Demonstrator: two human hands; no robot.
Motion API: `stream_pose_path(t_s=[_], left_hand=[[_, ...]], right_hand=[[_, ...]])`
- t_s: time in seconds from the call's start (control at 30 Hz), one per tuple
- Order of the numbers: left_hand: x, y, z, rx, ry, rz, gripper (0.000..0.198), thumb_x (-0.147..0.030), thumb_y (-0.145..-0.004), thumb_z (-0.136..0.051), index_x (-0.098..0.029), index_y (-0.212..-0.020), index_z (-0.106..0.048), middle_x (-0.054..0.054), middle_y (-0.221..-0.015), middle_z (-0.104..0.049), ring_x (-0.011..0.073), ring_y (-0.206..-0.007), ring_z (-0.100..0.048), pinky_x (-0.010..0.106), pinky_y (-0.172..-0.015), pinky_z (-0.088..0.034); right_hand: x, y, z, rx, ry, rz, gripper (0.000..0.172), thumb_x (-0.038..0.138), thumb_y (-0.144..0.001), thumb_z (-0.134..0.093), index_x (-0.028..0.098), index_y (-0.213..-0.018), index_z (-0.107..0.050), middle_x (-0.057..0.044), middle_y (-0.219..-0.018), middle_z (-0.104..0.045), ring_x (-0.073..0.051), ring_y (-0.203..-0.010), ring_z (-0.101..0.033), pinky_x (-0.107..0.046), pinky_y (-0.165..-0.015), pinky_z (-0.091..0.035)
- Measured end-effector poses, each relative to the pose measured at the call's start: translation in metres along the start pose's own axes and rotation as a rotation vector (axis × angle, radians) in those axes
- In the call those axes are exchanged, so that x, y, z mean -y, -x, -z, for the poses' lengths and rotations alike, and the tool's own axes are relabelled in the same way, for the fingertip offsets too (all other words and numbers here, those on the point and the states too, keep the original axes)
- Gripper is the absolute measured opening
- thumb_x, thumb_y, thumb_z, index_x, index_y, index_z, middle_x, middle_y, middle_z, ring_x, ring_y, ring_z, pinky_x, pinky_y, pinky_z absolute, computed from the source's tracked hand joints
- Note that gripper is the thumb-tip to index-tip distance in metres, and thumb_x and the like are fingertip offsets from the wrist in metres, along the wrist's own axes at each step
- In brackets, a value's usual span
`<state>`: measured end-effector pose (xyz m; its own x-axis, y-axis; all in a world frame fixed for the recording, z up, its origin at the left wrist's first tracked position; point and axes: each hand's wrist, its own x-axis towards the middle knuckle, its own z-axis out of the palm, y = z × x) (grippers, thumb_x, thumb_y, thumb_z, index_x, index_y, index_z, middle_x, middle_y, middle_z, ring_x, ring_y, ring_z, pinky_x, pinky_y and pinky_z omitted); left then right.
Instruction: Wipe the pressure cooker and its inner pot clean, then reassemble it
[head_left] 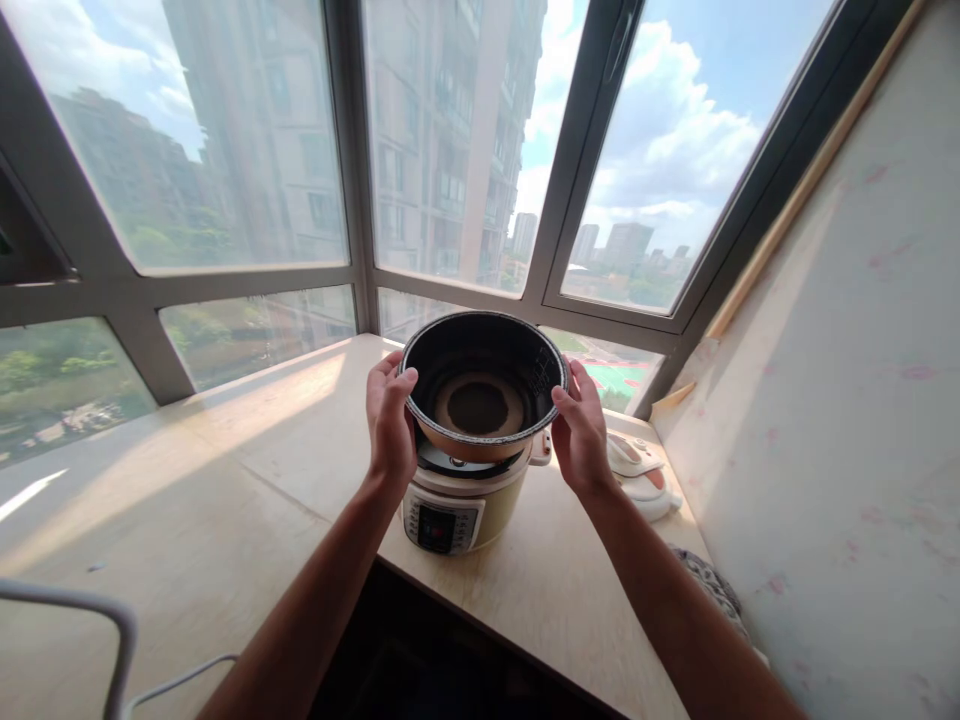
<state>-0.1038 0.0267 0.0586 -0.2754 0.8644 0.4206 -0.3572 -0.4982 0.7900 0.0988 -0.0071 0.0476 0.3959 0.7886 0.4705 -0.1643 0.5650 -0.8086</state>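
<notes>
A round, black-lined metal pot point(484, 378) is gripped at opp. rim sides by L hand point(391, 420) & R hand point(582, 428), held over a cream-and-olive round cooker point(501, 512) w/ dark control panel point(442, 526), set nr. pale tabletop's point(570, 610) near edge.

You have one left hand point(391, 420) and one right hand point(583, 428), two in all. There is one pot point(480, 345) for you, one cooker point(504, 512) and one control panel point(442, 525). Count one desk point(555, 610), one patterned bundle point(709, 582), one thick tube point(67, 598), one thin cord point(180, 679). You face three large upper window panes point(255, 130). The white items point(643, 490) overlap; you cannot tell how many.
</notes>
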Motion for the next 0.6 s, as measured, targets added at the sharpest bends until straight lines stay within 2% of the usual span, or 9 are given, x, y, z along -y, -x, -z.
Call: stream_pose_path(t_s=[0.13,0.23,0.3,0.37,0.47,0.6], left_hand=[[-0.027,0.026,-0.027,0.132,0.072,-0.158,0.053,-0.043,-0.08,-0.066,-0.024,-0.129,-0.058,0.007,-0.142,-0.056,0.0337,-0.142,-0.045,0.047,-0.116,-0.04],[-0.035,0.044,-0.047,0.254,0.107,-0.236,0.062,-0.049,-0.078,-0.073,-0.031,-0.136,-0.057,0.003,-0.151,-0.05,0.0378,-0.149,-0.034,0.053,-0.12,-0.035],[-0.034,0.057,-0.059,0.347,0.176,-0.228,0.068,-0.048,-0.076,-0.078,-0.032,-0.138,-0.056,0.003,-0.155,-0.047,0.0398,-0.152,-0.028,0.056,-0.121,-0.031],[-0.028,0.073,-0.07,0.433,0.249,-0.184,0.069,-0.045,-0.075,-0.081,-0.032,-0.138,-0.057,0.003,-0.157,-0.045,0.0401,-0.153,-0.025,0.056,-0.123,-0.028],[-0.011,0.102,-0.084,0.541,0.311,-0.117,0.064,-0.039,-0.079,-0.079,-0.032,-0.139,-0.057,0.004,-0.159,-0.044,0.0373,-0.153,-0.027,0.055,-0.125,-0.025],[0.021,0.143,-0.095,0.613,0.306,-0.023,0.06,-0.03,-0.084,-0.075,-0.032,-0.141,-0.055,0.004,-0.159,-0.044,0.0331,-0.151,-0.033,0.052,-0.126,-0.025]], right_hand=[[0.035,0.007,-0.001,-0.08,0.031,0.197,0.078,0.038,-0.081,-0.068,0.028,-0.153,-0.039,-0.005,-0.159,-0.042,-0.028,-0.145,-0.042,-0.052,-0.118,-0.038],[0.058,0.014,0.018,-0.169,0.102,0.304,0.074,0.033,-0.08,-0.065,0.031,-0.151,-0.043,-0.002,-0.158,-0.043,-0.029,-0.146,-0.04,-0.054,-0.118,-0.037],[0.07,0.023,0.039,-0.222,0.126,0.338,0.071,0.029,-0.08,-0.063,0.03,-0.149,-0.047,-0.001,-0.154,-0.047,-0.03,-0.146,-0.04,-0.055,-0.119,-0.035],[0.078,0.038,0.062,-0.288,0.146,0.354,0.069,0.026,-0.079,-0.062,0.027,-0.147,-0.051,-0.003,-0.15,-0.051,-0.031,-0.145,-0.041,-0.056,-0.119,-0.034],[0.085,0.065,0.097,-0.4,0.17,0.342,0.067,0.022,-0.076,-0.063,0.025,-0.143,-0.056,-0.004,-0.147,-0.054,-0.031,-0.142,-0.044,-0.057,-0.12,-0.033],[0.086,0.101,0.139,-0.524,0.202,0.279,0.065,0.02,-0.072,-0.065,0.026,-0.136,-0.061,-0.006,-0.146,-0.057,-0.031,-0.138,-0.05,-0.058,-0.118,-0.036]])
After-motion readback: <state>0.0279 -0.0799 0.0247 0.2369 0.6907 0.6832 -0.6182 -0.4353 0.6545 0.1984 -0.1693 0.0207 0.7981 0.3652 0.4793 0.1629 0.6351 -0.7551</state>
